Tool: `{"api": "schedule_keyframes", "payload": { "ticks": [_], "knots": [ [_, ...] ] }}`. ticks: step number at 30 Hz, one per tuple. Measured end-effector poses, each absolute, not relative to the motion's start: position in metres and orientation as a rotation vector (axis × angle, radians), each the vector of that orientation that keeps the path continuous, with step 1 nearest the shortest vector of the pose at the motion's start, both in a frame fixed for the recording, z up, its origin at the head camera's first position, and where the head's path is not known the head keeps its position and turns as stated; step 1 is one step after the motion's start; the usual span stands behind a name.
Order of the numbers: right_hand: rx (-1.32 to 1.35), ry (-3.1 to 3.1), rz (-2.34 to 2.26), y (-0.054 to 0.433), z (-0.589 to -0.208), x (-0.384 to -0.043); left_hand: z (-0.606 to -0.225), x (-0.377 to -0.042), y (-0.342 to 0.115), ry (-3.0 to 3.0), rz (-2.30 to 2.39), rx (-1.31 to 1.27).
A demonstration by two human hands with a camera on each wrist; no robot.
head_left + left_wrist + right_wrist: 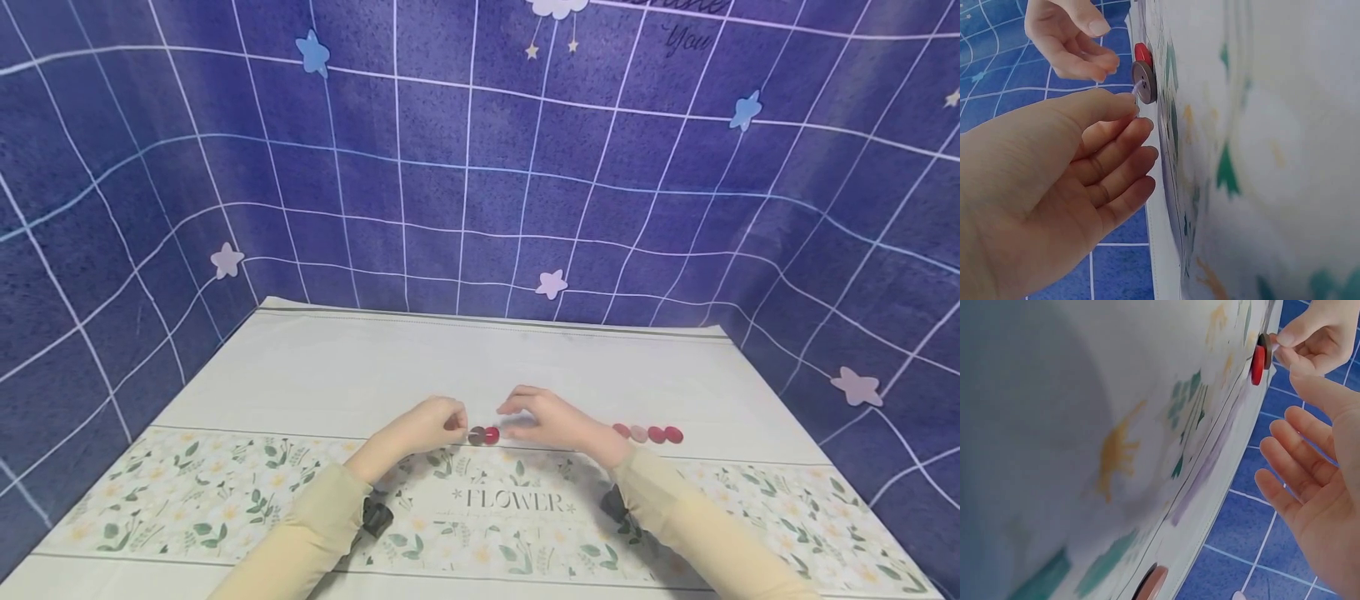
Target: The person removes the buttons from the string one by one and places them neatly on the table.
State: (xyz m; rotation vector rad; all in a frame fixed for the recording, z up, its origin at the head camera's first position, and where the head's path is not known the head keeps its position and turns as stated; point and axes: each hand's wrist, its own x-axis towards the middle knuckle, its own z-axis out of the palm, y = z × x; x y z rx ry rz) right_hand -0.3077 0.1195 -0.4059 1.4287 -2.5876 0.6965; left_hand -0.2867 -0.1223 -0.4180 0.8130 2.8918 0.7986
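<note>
A dark brown button point(477, 436) and a bright red button point(491, 436) sit side by side on the table between the two hands. A short pale string point(1137, 87) comes out of the brown button's face in the left wrist view. My left hand point(426, 425) pinches the end of that string between thumb and forefinger, close beside the brown button. On the other side, my right hand point(551, 419) hovers near the red button, its fingers relaxed and spread, holding nothing. The red button is partly hidden behind the brown one in the left wrist view.
Several red and pale pink buttons point(656, 435) lie in a row to the right, beyond the right wrist. A white cloth with a floral band point(300, 492) covers the table. Blue gridded curtains point(480, 167) enclose the back and sides.
</note>
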Motion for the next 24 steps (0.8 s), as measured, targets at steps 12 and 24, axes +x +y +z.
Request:
{"api": "schedule_keyframes", "payload": {
  "ticks": [12, 24],
  "knots": [
    [1.487, -2.624, 0.717, 0.109, -0.407, -0.306, -0.418, -0.286, -0.122, 2.881, 0.800, 0.792],
    [1.512, -2.685, 0.681, 0.105, -0.405, -0.303, -0.416, -0.284, -0.121, 2.867, 0.815, 0.767]
  ]
}}
